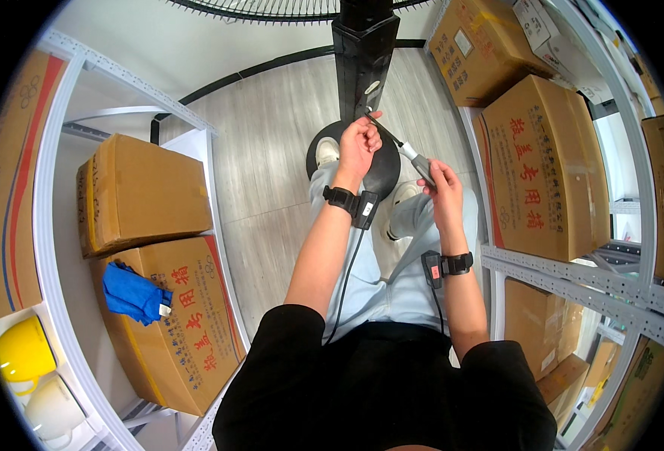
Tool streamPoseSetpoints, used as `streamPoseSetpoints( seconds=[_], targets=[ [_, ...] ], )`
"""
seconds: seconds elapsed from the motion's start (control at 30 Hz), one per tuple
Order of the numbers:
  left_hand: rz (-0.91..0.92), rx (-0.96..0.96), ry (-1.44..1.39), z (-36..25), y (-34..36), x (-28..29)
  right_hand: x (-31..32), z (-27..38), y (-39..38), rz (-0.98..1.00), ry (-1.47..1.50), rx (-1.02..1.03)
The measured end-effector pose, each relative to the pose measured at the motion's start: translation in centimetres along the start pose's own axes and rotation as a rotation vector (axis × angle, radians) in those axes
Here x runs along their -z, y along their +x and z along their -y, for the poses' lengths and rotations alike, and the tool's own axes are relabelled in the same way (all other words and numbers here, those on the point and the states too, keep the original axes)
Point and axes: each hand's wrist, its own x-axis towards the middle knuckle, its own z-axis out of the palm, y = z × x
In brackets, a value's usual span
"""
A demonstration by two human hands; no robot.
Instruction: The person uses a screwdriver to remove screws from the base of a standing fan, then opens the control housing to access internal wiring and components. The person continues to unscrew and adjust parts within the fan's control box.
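Note:
A black upright stand (358, 60) rises from a round base (381, 177) between my legs, with a small pale oval label on it. My left hand (360, 139) is closed at the stand's lower part, with fingers curled; what it holds there is too small to make out. My right hand (441, 180) grips the grey handle of a tool (422, 165) with a white collar. A thin dark shaft or cord runs from that collar up toward my left fingers and the stand. Both wrists wear black strapped devices with cables.
A wire fan grille (272, 15) is at the top. Metal shelves (204, 131) flank me, holding cardboard boxes (151, 192) (535, 173), a crumpled blue cloth (133, 293), a yellow mug (24, 349) and a white mug (54, 406). Grey floor (260, 225) shows around the base.

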Motion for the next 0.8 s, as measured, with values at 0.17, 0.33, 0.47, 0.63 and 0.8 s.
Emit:
streamPoseSetpoints(
  seconds=[0.17,0.33,0.47,0.63,0.8],
  targets=[
    [-0.035,-0.014,0.003,0.0,0.1,0.2,-0.1,0.5,-0.5,-0.01,-0.012,-0.009],
    [-0.014,-0.045,0.011,0.1,0.1,0.0,-1.3,0.8,0.0,0.004,0.001,0.003],
    [0.007,-0.032,-0.003,0.0,0.1,0.1,-1.5,0.6,0.5,0.008,0.0,0.026],
    [0.045,-0.027,0.056,-0.1,0.1,0.0,-1.4,0.3,0.5,-0.005,-0.009,0.027],
    [0.026,-0.038,0.071,0.0,0.1,-0.2,-2.2,-0.1,0.6,-0.004,-0.007,0.04]
  ],
)
